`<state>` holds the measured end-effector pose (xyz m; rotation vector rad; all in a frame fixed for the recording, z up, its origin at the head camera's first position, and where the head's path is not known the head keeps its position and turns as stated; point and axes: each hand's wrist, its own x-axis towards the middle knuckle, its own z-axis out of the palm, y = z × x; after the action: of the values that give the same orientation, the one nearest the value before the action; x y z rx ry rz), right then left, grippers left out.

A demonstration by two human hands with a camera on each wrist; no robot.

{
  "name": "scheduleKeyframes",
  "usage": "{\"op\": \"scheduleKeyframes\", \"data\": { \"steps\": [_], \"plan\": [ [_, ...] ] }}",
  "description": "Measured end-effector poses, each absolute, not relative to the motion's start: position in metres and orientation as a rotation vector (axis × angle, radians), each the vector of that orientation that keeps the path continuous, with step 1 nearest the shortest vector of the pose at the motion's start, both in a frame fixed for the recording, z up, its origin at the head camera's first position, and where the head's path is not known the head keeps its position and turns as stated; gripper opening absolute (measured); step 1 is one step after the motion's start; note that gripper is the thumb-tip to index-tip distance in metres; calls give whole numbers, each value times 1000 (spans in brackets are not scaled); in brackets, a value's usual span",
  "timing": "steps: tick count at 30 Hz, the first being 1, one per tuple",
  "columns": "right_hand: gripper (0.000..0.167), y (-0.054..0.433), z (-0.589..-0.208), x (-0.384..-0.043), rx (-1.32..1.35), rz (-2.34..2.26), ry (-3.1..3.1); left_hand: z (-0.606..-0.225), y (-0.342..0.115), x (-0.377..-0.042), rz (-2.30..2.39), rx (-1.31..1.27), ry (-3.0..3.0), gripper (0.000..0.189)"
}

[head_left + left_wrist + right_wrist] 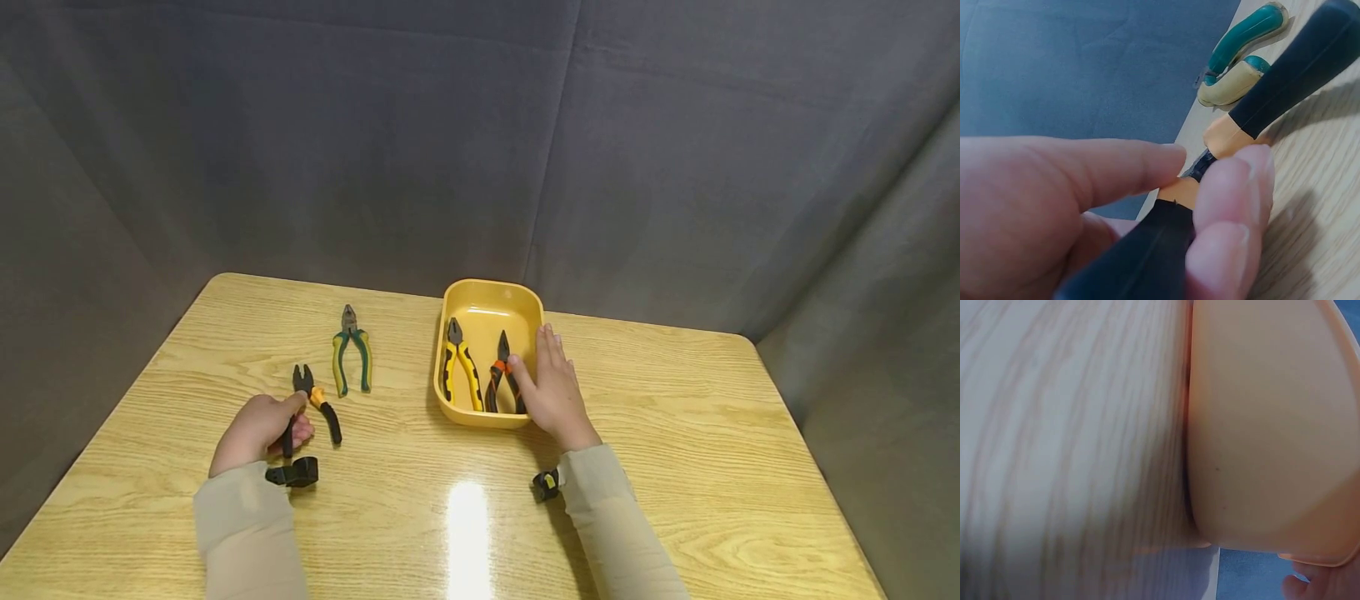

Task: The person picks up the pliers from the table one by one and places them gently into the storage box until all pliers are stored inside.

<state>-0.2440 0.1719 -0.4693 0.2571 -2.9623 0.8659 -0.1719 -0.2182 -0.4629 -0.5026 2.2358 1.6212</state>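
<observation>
Your left hand (257, 427) pinches orange-collared pliers (318, 396), noses toward the far edge of the surface (405, 483); your straight-fingered right hand (557, 392) touches the tray (483, 419) along its right edge.

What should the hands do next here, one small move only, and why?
Probably carry the black-handled pliers toward the yellow tray: the left hand pinches one of their handles, the right hand rests against the tray's side, and yellow-handled pliers and orange-banded pliers already lie inside.
</observation>
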Motion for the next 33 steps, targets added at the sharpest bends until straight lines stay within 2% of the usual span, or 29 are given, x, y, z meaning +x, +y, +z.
{"op": "scheduleKeyframes", "data": {
  "steps": [33],
  "plan": [
    [85, 172, -468, -243, 256, 807, -2966, -463, -218, -175, 1627, -417, 2373, 54]
  ]
}}
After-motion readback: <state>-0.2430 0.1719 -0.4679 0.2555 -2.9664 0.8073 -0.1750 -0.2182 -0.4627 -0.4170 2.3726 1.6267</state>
